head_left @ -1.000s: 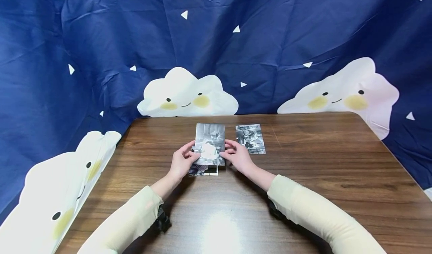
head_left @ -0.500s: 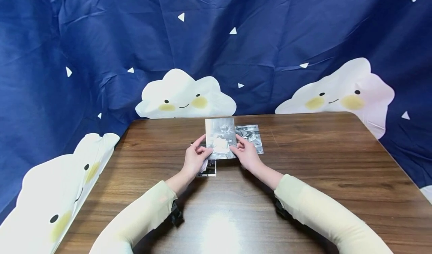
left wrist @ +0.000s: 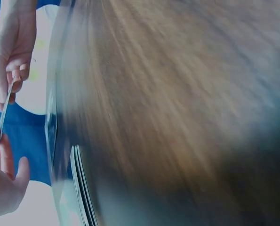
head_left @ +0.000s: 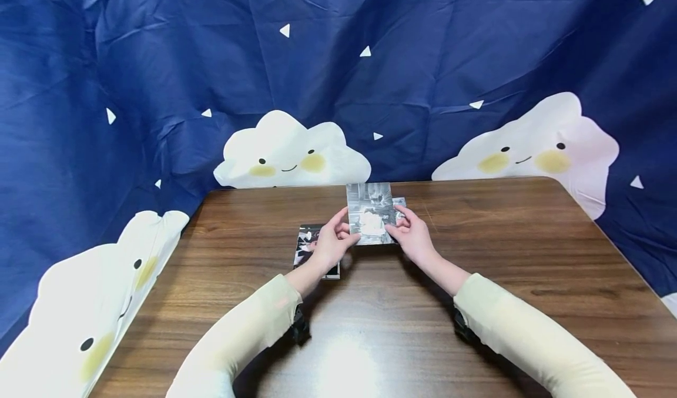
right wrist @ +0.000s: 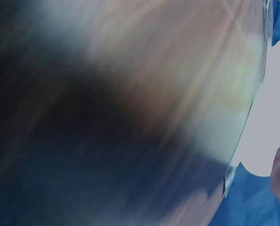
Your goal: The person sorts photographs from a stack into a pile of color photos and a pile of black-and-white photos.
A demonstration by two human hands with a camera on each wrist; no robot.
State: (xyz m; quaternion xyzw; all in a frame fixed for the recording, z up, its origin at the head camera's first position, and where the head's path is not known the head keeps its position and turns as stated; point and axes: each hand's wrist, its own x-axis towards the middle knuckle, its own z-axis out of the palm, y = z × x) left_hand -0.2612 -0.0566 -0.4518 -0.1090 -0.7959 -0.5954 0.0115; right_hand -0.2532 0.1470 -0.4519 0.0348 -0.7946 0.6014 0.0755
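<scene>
A black-and-white photo print (head_left: 369,213) is held up by both hands near the far side of the table. My left hand (head_left: 331,243) pinches its left edge between thumb and fingers, and my right hand (head_left: 415,239) pinches the right edge. The left wrist view has the print (left wrist: 4,115) edge-on, raised above the tabletop. Behind it, mostly hidden, lies a second photo print (head_left: 400,201) on the table. A small stack of photo prints (head_left: 305,245) sits left of the held one, partly covered by my left hand; its layered edges show in the left wrist view.
The dark wood table (head_left: 502,257) reaches back to a blue curtain (head_left: 402,63) with white clouds. A bright glare spot lies on the near tabletop. Pale sleeves and dark wrist straps cover both forearms.
Both hands have carried the held print rightward and slightly back, from over the stack to over the second print. More of the stack now shows; the second print is mostly covered.
</scene>
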